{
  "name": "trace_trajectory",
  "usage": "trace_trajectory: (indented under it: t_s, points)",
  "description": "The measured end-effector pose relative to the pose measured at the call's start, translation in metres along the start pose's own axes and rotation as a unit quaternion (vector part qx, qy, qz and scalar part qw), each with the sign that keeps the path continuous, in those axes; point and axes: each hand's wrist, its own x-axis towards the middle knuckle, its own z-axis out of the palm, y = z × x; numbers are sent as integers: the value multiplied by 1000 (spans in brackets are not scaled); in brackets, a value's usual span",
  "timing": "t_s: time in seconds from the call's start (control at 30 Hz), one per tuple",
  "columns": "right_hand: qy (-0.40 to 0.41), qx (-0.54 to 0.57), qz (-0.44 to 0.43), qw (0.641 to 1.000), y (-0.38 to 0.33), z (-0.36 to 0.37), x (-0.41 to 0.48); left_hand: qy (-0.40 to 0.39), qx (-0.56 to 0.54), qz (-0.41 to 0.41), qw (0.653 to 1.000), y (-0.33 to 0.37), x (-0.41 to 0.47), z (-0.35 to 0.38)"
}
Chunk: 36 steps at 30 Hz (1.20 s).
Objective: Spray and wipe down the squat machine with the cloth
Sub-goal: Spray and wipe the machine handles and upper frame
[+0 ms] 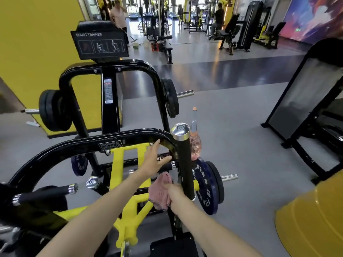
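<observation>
The black and yellow squat machine [109, 101] fills the left and middle of the view, its curved black bar [78, 145] running across in front of me. My left hand [155, 159] reaches forward with straight, spread fingers, just below that bar's right bend. My right hand [174, 193] grips a pink cloth [159, 190] beside the upright black handle with a chrome cap [182, 158]. A clear spray bottle [194, 140] with pinkish liquid and an orange tip stands just behind the handle, mostly hidden by it.
Weight plates hang on the machine's pegs at the left [53, 110], the upper right [170, 101] and the lower right [207, 184]. Another black machine [304, 101] stands to the right, a yellow shape [311, 219] at the lower right. Grey floor [232, 127] lies between. People stand far back.
</observation>
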Motion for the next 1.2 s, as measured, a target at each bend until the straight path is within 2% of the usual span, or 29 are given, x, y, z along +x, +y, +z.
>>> trace_trajectory:
  t_s: [0.03, 0.13, 0.2, 0.3, 0.47, 0.53, 0.63, 0.67, 0.77, 0.8, 0.87, 0.9, 0.93, 1.0, 1.03, 1.07, 1.13, 1.2]
  points:
    - [0, -4, -18, 1000, 0, 5, 1, -8, -14, -45, 999, -13, -13, -1]
    - [-17, -48, -83, 995, 1, 17, 1, -1, -42, -41, 998, -25, -52, -1]
    - [-47, -91, -110, 989, 1, 26, -6, -23, -106, -64, 992, -35, -67, 4]
    - [-90, -167, -146, 971, -2, 38, -22, -32, -235, -147, 960, -50, -80, 6]
    - [-169, -305, -241, 906, 0, 45, -23, 90, -332, -245, 907, -61, -73, -12]
    - [-132, -362, -275, 881, -6, 44, -22, 148, -332, -258, 895, -73, -63, -28]
    - [-50, -499, -352, 790, -16, 40, -10, 219, -204, -163, 940, -82, -49, -49]
    - [-41, -541, -365, 757, -20, 41, -5, 219, -149, -119, 957, -87, -46, -51]
    - [-24, -654, -358, 666, -26, 45, 8, 127, 19, -53, 990, -112, -44, -28]
    - [-10, -684, -368, 630, -26, 47, 14, 115, 49, -47, 991, -116, -48, -16]
    - [9, -724, -391, 568, -28, 51, 23, 129, 38, -49, 990, -116, -54, 1]
    - [13, -735, -395, 551, -30, 51, 27, 142, 9, -60, 988, -108, -57, 3]
    - [14, -743, -390, 543, -31, 53, 29, 133, 40, -63, 988, -104, -57, 6]
    - [2, -758, -360, 545, -35, 57, 28, 141, 61, -39, 987, -104, -52, -1]
    - [-11, -771, -342, 537, -36, 62, 30, 123, 33, -23, 992, -108, -49, -3]
    - [-15, -788, -327, 521, -38, 65, 31, 102, 53, -7, 993, -115, -42, -4]
    - [-12, -819, -311, 482, -42, 74, 31, 54, 63, -51, 995, -123, -27, -5]
    - [-7, -835, -312, 454, -45, 80, 31, 38, 48, -104, 993, -125, -12, -5]
